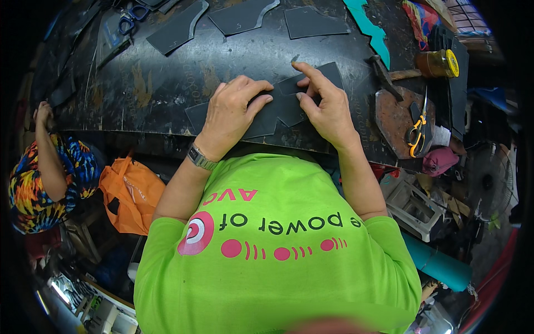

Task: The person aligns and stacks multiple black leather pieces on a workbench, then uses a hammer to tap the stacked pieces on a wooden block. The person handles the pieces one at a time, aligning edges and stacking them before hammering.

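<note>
Held left hand (233, 108) and right hand (325, 106) over dark cut material (261, 125) at 12 o'clock, toward its 9 and 3 o'clock sides. Held left thumb and forefinger slightly apart, the right pair spread wider. Could not tell the other fingertips' grip. Had a hammer (385, 79) at 2 o'clock.

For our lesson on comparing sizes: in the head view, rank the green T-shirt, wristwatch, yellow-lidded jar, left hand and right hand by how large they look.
1. Green T-shirt, largest by far
2. Left hand and right hand: too alike to rank
3. Yellow-lidded jar
4. Wristwatch, smallest
</note>
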Tool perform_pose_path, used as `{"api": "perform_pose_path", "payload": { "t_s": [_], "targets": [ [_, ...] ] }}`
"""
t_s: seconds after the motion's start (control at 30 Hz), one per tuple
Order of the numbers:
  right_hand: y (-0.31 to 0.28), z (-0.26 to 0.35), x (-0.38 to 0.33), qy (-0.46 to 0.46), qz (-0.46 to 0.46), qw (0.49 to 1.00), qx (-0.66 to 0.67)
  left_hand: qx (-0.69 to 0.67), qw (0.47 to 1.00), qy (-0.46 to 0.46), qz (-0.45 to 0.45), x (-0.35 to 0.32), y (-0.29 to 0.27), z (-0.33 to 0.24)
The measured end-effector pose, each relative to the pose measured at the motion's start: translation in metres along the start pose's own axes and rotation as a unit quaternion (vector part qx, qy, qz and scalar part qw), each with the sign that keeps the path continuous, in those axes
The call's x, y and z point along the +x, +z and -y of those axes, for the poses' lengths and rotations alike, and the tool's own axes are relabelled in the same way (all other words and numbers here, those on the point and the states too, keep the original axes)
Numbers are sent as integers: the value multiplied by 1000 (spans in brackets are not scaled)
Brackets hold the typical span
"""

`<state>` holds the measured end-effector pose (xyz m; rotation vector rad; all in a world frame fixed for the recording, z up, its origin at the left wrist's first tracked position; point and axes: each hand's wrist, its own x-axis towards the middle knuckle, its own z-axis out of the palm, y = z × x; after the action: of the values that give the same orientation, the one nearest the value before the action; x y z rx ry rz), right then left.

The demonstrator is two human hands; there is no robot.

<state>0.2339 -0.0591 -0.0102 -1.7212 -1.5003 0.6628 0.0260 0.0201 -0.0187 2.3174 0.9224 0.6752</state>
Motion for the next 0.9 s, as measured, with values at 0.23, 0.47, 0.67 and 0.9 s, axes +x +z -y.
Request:
{"api": "perform_pose_path", "payload": {
  "t_s": [0.23,0.47,0.67,0.9],
  "targets": [
    [0,-1,1,2,1,1000,-9,24,1000,11,0,1,2,0],
    [1,0,1,-9,-2,1000,-28,38,999,23,-3,1,3,1],
    [3,-2,-1,-19,-4,999,-38,107,993,23,42,1,1,-3],
    [6,2,1,-52,4,996,-75,160,978,137,7,6,0,-2]
  ]
}}
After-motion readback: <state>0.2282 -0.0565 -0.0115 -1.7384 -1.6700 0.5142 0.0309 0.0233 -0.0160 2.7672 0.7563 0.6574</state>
